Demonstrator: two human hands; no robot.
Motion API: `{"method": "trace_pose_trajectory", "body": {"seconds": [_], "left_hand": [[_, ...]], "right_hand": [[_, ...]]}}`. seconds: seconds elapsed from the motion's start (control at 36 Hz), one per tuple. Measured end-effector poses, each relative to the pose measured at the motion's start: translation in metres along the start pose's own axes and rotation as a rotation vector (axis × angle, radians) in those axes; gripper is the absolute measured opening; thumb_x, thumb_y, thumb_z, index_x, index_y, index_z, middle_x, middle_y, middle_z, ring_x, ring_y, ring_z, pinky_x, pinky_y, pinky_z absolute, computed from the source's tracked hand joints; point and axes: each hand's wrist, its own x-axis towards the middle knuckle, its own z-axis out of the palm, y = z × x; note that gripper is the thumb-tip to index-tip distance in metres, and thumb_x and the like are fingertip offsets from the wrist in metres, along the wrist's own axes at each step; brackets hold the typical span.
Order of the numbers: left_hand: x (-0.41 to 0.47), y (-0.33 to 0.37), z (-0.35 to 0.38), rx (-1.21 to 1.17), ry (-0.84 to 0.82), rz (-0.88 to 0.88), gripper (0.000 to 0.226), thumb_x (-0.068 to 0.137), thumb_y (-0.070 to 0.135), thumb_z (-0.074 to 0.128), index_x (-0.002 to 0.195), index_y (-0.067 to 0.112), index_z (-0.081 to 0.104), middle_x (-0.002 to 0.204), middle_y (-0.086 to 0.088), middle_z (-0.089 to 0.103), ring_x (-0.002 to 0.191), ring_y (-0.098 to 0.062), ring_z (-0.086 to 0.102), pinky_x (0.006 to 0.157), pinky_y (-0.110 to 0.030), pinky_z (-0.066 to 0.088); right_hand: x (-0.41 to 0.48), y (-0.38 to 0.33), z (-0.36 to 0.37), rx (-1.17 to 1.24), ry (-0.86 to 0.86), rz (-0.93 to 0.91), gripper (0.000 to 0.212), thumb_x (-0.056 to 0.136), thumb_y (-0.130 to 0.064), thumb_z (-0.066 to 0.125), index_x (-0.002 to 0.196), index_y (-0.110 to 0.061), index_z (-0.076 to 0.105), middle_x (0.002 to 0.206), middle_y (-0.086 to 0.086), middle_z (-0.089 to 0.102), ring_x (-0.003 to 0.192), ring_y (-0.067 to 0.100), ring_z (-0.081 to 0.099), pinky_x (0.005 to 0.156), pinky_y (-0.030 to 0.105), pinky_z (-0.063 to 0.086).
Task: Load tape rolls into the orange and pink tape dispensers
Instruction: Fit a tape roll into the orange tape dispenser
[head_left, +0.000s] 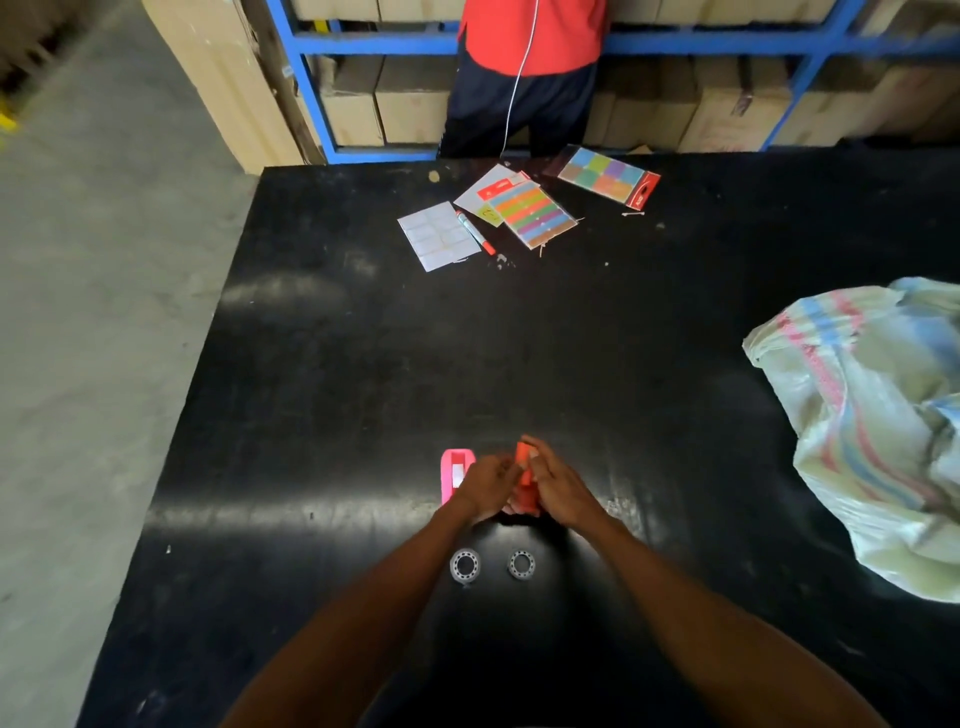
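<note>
The orange tape dispenser (525, 475) is held upright between both hands over the black table (363, 389). My left hand (485, 486) grips its left side and my right hand (558, 483) grips its right side, fingers over its top. The pink tape dispenser (453, 475) lies flat on the table just left of my left hand, partly hidden by it. Two clear tape rolls lie flat nearer to me: one roll (465, 565) on the left, the other roll (521, 564) on the right, both apart from my hands.
A striped woven sack (872, 415) bulges over the table's right side. Coloured sticker sheets (535, 214), a white label sheet (439, 236) and a red pen (475, 233) lie at the far edge. A person in a red shirt (530, 62) stands behind the table, before blue shelving with cartons.
</note>
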Motion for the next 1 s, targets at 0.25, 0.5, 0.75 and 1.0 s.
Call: {"method": "trace_pose_trajectory", "body": {"seconds": [0.25,0.5,0.75,1.0], "left_hand": [[-0.02,0.032,-0.008,0.019,-0.041,0.16,0.026,0.104,0.024,0.042,0.086,0.018,0.06,0.046,0.009,0.056,0.039,0.004,0.046,0.042,-0.014,0.037],[-0.031,0.037,-0.008,-0.139,-0.014,0.101,0.034,0.105,0.023,0.039,0.075,0.015,0.049,0.046,0.002,0.05,0.041,-0.008,0.046,0.045,-0.02,0.039],[-0.035,0.037,-0.004,-0.249,-0.068,0.05,0.036,0.104,0.032,0.04,0.08,0.011,0.055,0.056,-0.005,0.055,0.044,-0.006,0.054,0.046,-0.015,0.042],[-0.025,0.025,-0.002,-0.287,-0.083,-0.055,0.043,0.1,0.045,0.045,0.081,0.011,0.064,0.059,-0.005,0.061,0.051,-0.011,0.057,0.055,-0.021,0.044]], "right_hand": [[-0.003,-0.027,-0.018,0.217,0.087,0.045,0.047,0.088,-0.063,0.056,0.117,-0.026,0.05,0.093,-0.004,0.063,0.08,0.012,0.062,0.079,0.038,0.053],[-0.024,-0.045,-0.026,0.127,0.127,-0.038,0.047,0.095,-0.06,0.048,0.097,-0.018,0.067,0.094,0.005,0.075,0.09,0.022,0.072,0.087,0.04,0.055],[-0.034,-0.041,-0.021,0.033,0.158,-0.106,0.032,0.106,-0.041,0.034,0.123,-0.022,0.053,0.107,-0.002,0.065,0.1,0.02,0.063,0.095,0.035,0.047],[-0.023,-0.026,-0.012,0.09,0.211,-0.031,0.028,0.106,-0.038,0.031,0.109,-0.019,0.053,0.088,-0.006,0.061,0.085,0.018,0.062,0.086,0.038,0.05]]}}
